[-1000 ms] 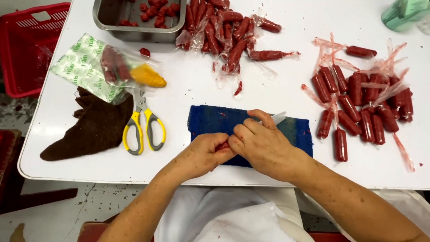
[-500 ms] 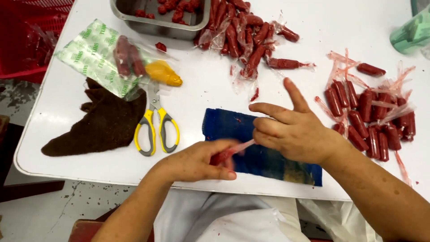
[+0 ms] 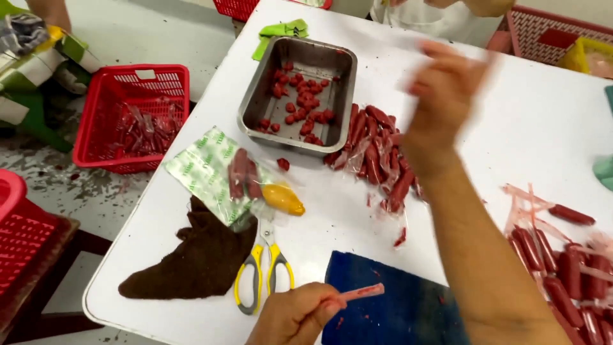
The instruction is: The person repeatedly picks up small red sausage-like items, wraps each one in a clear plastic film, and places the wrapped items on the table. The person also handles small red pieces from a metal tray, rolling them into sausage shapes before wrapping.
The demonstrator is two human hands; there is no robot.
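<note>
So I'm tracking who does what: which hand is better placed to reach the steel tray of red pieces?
Probably the right hand: raised beside the rectangular steel tray. The left hand pinches a pink casing strip near the table edge.

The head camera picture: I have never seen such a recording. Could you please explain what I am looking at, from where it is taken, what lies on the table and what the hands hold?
There is no machine: a person works with bare hands, and a camera on their head looks down at a white table.

The left hand pinches an emptied pink casing strip above a dark blue cloth. The right hand is raised over the table and blurred; whether it holds anything I cannot tell.

On the table lie a metal tray with small red pieces, a pile of red sausages in clear wrappers, more sausages at the right, yellow-handled scissors, a brown cloth and a plastic bag. A red basket stands on the floor.
</note>
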